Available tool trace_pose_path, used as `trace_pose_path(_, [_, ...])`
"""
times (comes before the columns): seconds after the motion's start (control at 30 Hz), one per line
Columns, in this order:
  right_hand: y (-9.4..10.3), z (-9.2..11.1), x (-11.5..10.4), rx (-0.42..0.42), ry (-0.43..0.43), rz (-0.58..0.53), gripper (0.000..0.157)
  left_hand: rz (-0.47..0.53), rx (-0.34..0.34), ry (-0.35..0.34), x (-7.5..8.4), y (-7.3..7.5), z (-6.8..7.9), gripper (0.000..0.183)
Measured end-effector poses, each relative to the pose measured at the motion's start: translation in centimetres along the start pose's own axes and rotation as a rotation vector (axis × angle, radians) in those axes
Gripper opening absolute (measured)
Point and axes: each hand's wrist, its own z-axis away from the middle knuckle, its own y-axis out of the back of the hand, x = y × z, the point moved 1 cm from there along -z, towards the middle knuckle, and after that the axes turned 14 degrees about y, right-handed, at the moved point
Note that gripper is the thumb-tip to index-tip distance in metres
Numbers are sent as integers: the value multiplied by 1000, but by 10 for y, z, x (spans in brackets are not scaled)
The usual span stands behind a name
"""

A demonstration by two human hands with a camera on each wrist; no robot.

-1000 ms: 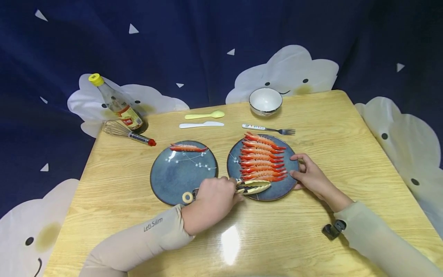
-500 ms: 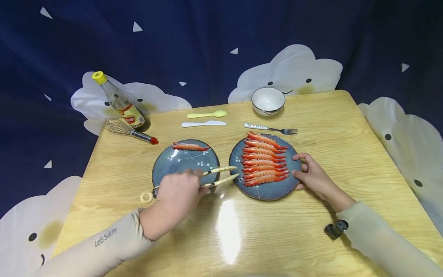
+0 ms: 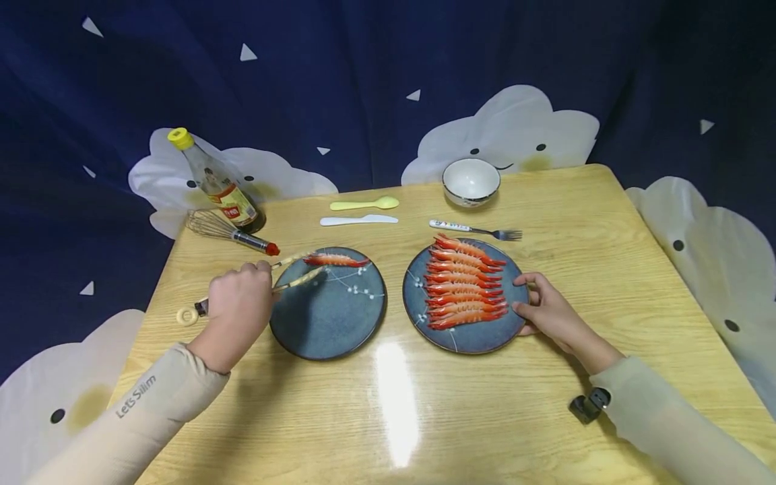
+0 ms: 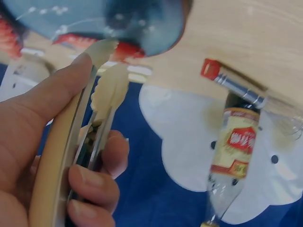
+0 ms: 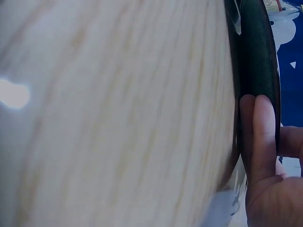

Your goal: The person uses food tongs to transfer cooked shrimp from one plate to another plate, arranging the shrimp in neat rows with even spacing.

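My left hand (image 3: 239, 296) grips a pair of cream-tipped tongs (image 4: 61, 151), fingers wrapped round both arms. The tong tips are parted and reach over the left blue plate (image 3: 330, 323), close to the single red shrimp (image 3: 336, 260) at its far edge. In the left wrist view one tip overlaps that shrimp. My right hand (image 3: 548, 310) holds the right edge of the other blue plate (image 3: 485, 340), thumb and a finger on top, other fingers underneath, as the right wrist view shows. On this plate several shrimp (image 3: 463, 289) lie stacked in a row.
A whisk (image 3: 233, 232) and a yellow-capped sauce bottle (image 3: 227, 192) stand at the back left. Behind the plates lie a yellow spoon (image 3: 366, 203), a white knife (image 3: 358, 220) and a fork (image 3: 475, 230). A white bowl (image 3: 471, 182) sits near the back edge.
My left hand has carried the tongs leftward from the right plate across to the left plate's shrimp, their tips parting wider on the way. The right hand keeps its hold on the plate.
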Motion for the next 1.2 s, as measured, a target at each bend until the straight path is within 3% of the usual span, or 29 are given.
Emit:
trace_pose_path(0.2, [-1, 0, -1, 5, -2, 7, 41, 17, 22, -63, -4, -16, -4, 41])
trace_pose_path(0.33, [-2, 1, 2, 2, -5, 1, 40, 28, 7, -101, -6, -19, -4, 38])
trace_pose_path(0.47, [-3, 0, 3, 1, -6, -5, 40, 35, -5, -119, -3, -12, 5, 38])
trace_pose_path(0.6, [-1, -1, 2, 4, -1, 1, 40, 54, 40, -147, 9, 3, 16, 43])
trace_pose_path(0.87, [1, -3, 3, 2, -7, -5, 40, 38, 92, -312, 64, 49, 34, 48])
trace_pose_path(1.03, [1, -1, 3, 15, -13, -5, 39, -33, 48, -398, 109, 76, 40, 46])
trace_pose_path(1.2, [0, 0, 2, 23, -3, -32, 39, -100, -27, -454, 148, 86, 50, 33])
